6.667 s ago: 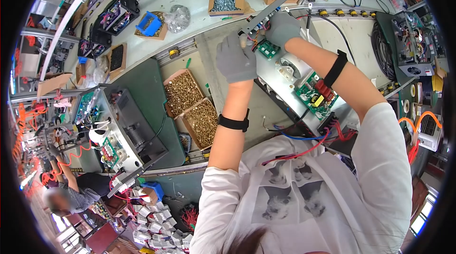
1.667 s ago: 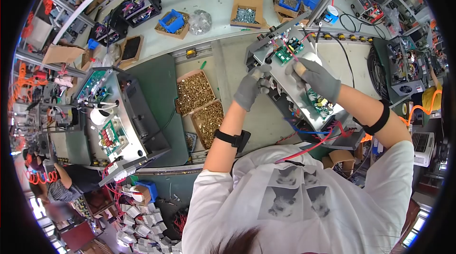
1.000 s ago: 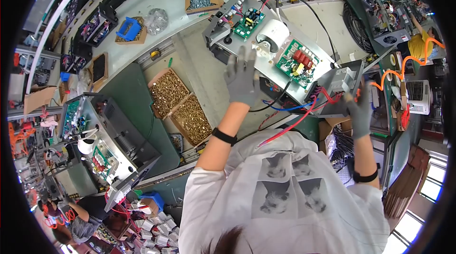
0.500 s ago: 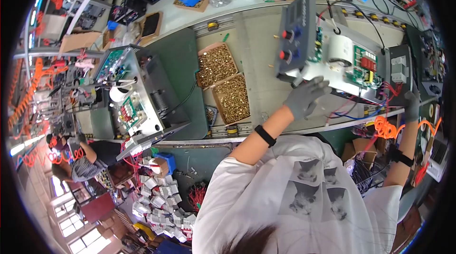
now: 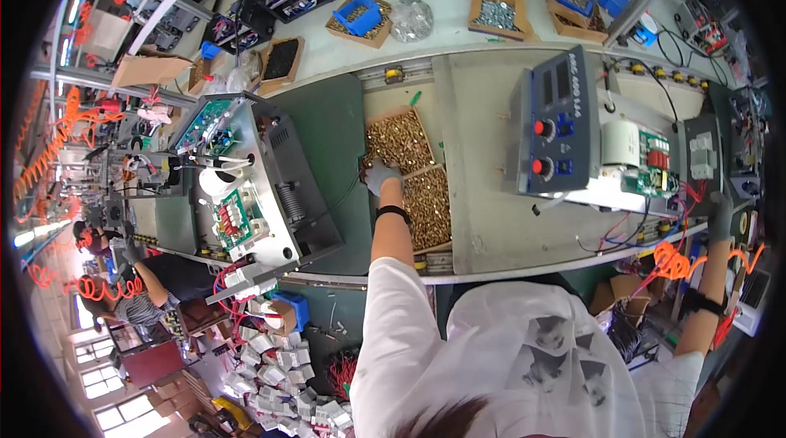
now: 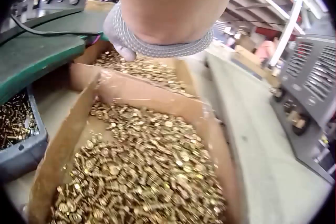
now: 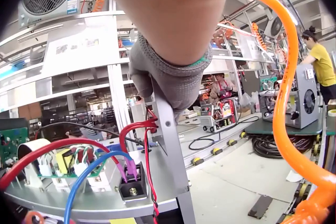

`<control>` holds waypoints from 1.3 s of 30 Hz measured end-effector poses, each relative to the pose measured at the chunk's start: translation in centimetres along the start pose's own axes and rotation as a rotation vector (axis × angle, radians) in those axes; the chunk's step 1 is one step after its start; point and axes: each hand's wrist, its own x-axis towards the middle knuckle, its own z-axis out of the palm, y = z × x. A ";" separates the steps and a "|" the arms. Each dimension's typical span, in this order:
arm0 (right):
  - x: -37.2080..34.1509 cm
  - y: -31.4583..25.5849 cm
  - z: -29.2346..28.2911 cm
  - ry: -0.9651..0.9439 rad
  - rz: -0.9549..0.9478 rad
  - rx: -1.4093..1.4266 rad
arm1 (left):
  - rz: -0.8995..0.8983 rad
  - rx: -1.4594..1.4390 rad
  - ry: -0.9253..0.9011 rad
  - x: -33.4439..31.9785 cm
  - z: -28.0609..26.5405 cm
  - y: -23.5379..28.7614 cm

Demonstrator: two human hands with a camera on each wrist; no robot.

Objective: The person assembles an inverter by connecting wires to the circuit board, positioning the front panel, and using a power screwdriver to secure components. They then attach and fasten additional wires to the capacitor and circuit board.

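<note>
My gloved left hand (image 5: 381,176) reaches to the left side of the far cardboard box (image 5: 424,131), which holds brass screws (image 5: 397,139). Its fingertips are hidden among the screws, and in the left wrist view the wrist covers most of the glove (image 6: 116,32). Nearer me stands a second box (image 6: 152,85) full of similar screws. My gloved right hand (image 7: 173,79) grips the top of an upright metal end panel (image 7: 173,150) on an opened machine. The machine's grey front panel (image 5: 557,127) has red knobs and faces left; green circuit boards (image 5: 655,161) lie behind it.
Another opened machine (image 5: 270,184) stands on a green board at the left. An orange coiled hose (image 7: 286,92) hangs beside my right arm. Red and blue wires (image 7: 94,169) loop from the held machine. Across the back shelf are blue bins (image 5: 360,14) and a box of silver screws (image 5: 495,14).
My left hand has left the machine and moved left to the screw box. The machine has turned, bringing its knobbed front panel into view, and my right hand has moved to its far end panel.
</note>
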 end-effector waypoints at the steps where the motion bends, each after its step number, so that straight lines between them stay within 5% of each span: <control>1: -1.0 -0.4 1.0 0.059 -0.017 -0.052 | -0.019 0.109 -0.128 -0.3 -1.3 1.0; 3: -3.2 -1.6 2.1 0.092 -0.087 -0.183 | 0.022 0.180 -0.359 2.9 0.7 -0.2; 6: -10.7 -5.5 8.2 0.252 -0.357 -0.503 | 0.085 0.227 -0.497 3.3 -0.6 -0.2; 10: -17.1 -2.5 8.7 0.494 -0.475 -0.560 | 0.289 0.427 -0.574 4.8 0.1 -1.0; 12: -20.1 0.0 8.6 0.486 -0.287 -0.230 | -0.345 -0.510 -0.527 4.1 -1.1 -1.2; 13: -21.6 1.8 8.1 0.481 -0.312 -0.403 | -0.666 -0.962 -0.475 3.8 -1.3 -1.4; 14: -23.0 3.5 7.5 0.474 -0.328 -0.581 | -0.654 -0.946 -0.502 3.4 -1.0 -1.7; 15: -24.4 4.1 8.1 0.512 0.003 -0.068 | -0.357 -0.834 -0.370 3.1 -0.8 -2.0; 17: -27.3 5.7 8.3 0.483 0.054 -0.288 | 0.202 -0.586 -0.065 3.5 1.1 -3.4; 18: -28.6 6.4 8.8 0.494 0.122 -0.153 | 0.464 -0.455 0.111 4.3 2.8 -4.4; 19: -29.4 10.8 6.1 0.582 0.257 -0.165 | 0.368 -0.626 0.040 4.9 3.2 -4.5; 20: -30.7 8.7 8.2 0.617 0.312 -0.121 | 0.270 -0.791 -0.043 5.7 3.6 -4.4; 21: -31.5 12.0 5.6 0.494 0.415 0.022 | 0.266 -0.830 -0.065 7.1 4.9 -5.0; 22: -32.3 13.0 6.3 0.705 0.504 0.073 | 0.261 -0.867 -0.089 7.8 6.2 -5.3; 24: -33.4 17.1 3.4 0.598 0.722 -0.165 | 0.148 -1.223 -0.221 4.6 2.5 -3.1; 26: -34.1 21.6 0.5 0.480 0.875 -0.272 | 0.110 -1.697 -0.646 3.3 1.1 -4.1; 28: -34.2 28.4 -3.6 -0.187 0.597 -1.204 | 0.047 -1.915 -0.971 0.2 -0.2 -5.9; 30: -31.5 28.0 -2.1 0.407 1.140 -0.599 | -0.160 -1.892 -1.026 -6.5 -4.3 -6.0; 31: -31.3 29.2 -2.7 0.413 1.140 -0.588 | -0.141 -1.846 -1.098 -9.3 -5.6 -6.4; 33: -29.7 33.3 -4.0 -0.122 0.791 -0.945 | -0.110 -1.804 -1.157 -13.6 -5.6 -8.0; 34: -28.9 29.6 -2.3 -0.129 0.783 -0.941 | -0.079 -1.735 -1.193 -15.5 -5.0 -8.9; 35: -28.3 22.3 3.6 0.364 0.910 -0.693 | -0.050 -1.666 -1.223 -17.5 -4.4 -9.5; 39: -24.4 23.4 5.8 0.455 0.706 -0.740 | -0.058 -1.495 -1.263 -25.1 -2.8 -9.7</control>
